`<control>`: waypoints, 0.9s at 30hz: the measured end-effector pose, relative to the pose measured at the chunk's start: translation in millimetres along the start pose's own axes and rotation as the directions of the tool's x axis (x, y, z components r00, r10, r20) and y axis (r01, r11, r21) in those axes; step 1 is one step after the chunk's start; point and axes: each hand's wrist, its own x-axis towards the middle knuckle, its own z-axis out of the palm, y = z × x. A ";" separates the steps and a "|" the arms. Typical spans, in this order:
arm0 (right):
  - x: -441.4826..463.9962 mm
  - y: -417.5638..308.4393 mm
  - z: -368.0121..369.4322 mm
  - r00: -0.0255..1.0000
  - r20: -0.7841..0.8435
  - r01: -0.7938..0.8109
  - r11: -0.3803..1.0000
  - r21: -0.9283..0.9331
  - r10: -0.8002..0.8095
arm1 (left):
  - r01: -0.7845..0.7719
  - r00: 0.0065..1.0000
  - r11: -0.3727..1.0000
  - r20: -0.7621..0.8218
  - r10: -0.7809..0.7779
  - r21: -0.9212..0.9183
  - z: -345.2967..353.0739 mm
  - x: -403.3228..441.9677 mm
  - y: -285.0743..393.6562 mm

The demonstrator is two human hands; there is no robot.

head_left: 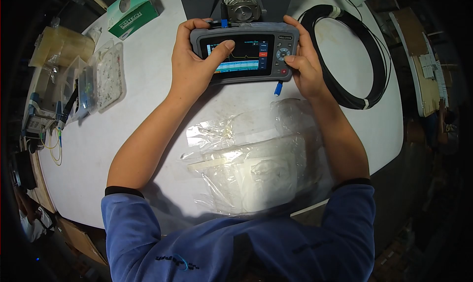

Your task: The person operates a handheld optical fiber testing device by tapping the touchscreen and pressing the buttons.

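Lying with long axis crosswise, the handheld tester [246, 53] is held between left grip [192, 66] and right grip [307, 67], the latter nearer its keypad [281, 52].

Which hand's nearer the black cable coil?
Right. The right hand, on the right end of the handheld tester, is beside the coil; the left hand, on its opposite end, is farther.
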 end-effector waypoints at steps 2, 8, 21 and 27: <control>0.1 0.6 -0.4 1.000 0.002 0.002 1.000 0.002 -0.002 | 0.001 1.000 1.000 0.000 -0.001 0.003 0.0 0.0 0.4; 0.1 0.1 0.3 1.000 0.000 0.001 1.000 0.006 -0.001 | 0.022 1.000 1.000 0.001 -0.022 -0.013 0.8 -1.2 4.0; -0.5 -1.3 1.2 1.000 -0.003 -0.011 1.000 0.007 0.011 | 0.030 1.000 0.999 0.006 -0.030 -0.032 0.8 -1.4 4.4; 0.2 -0.5 0.6 1.000 0.000 -0.002 1.000 0.006 0.002 | 0.032 0.999 0.999 0.005 -0.032 -0.028 0.9 -1.4 5.4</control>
